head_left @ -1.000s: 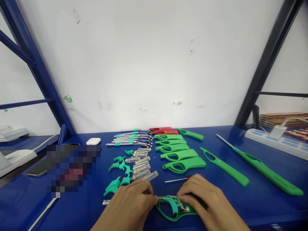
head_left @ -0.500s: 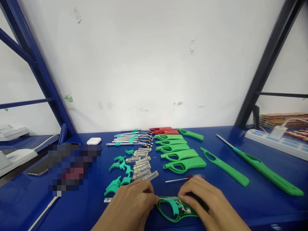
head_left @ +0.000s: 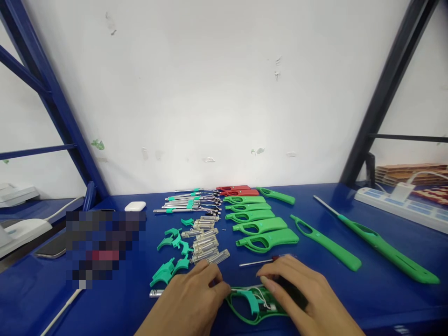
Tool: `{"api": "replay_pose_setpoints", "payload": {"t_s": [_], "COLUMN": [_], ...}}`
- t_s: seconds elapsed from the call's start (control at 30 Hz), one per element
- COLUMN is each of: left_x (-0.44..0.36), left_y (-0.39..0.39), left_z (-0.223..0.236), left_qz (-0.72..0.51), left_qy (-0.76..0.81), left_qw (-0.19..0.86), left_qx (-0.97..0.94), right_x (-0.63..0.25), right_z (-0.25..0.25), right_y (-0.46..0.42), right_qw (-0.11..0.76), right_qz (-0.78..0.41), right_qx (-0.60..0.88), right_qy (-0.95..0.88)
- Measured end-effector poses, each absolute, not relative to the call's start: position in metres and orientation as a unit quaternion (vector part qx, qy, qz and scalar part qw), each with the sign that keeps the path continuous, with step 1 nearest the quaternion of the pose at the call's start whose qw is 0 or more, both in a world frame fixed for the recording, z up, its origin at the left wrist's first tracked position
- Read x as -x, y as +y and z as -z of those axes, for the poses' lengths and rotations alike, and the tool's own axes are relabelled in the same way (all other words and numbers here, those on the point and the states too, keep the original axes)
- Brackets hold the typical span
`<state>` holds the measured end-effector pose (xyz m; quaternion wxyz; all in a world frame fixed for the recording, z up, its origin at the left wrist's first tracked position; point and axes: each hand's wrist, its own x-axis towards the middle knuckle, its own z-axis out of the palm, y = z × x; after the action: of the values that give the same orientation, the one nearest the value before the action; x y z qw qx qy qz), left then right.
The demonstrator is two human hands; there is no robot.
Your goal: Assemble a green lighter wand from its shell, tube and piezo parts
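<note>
In the head view, my left hand is closed on the front end of an opened green lighter casing, thumb and fingers pinched together. A metal tube sticks out to the left beneath that hand. Inside the casing sit a teal trigger and thin white wires. My right hand curls over the casing's rear part, its thumb and fingertips near the wires. The palm hides most of the handle end. Just beyond lies a screwdriver, its handle partly covered by my right fingers.
Loose teal triggers and clear fuel tanks lie behind my left hand. Metal tubes with wires and green casing halves lie further back. At the right are a long-nosed lighter and a power strip.
My right fingertips have lifted slightly from the casing's upper edge, showing more of its inside and the wires. The left hand keeps its grip; the view has shifted slightly.
</note>
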<state>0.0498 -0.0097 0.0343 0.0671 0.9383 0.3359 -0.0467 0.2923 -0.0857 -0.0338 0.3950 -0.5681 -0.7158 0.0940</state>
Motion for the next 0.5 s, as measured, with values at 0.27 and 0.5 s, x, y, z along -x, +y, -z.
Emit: {"api": "replay_pose_setpoints", "payload": {"t_s": [0.27,0.5], "left_x": [-0.03,-0.002], "left_y": [-0.001,0.021], "left_z": [-0.026,-0.032], "left_qz": [-0.08,-0.085], "left_qy": [0.318,0.395], "left_qw": [0.033,0.01], "left_qx": [-0.944,-0.915], "right_x": [-0.339,-0.403], "right_z": [0.035,0.044], "right_y": [-0.087,-0.086], "right_qw": [0.485,0.408], "right_qz": [0.095,0.21], "right_qx": [0.601,0.654], "right_qy": [-0.629,-0.602]}}
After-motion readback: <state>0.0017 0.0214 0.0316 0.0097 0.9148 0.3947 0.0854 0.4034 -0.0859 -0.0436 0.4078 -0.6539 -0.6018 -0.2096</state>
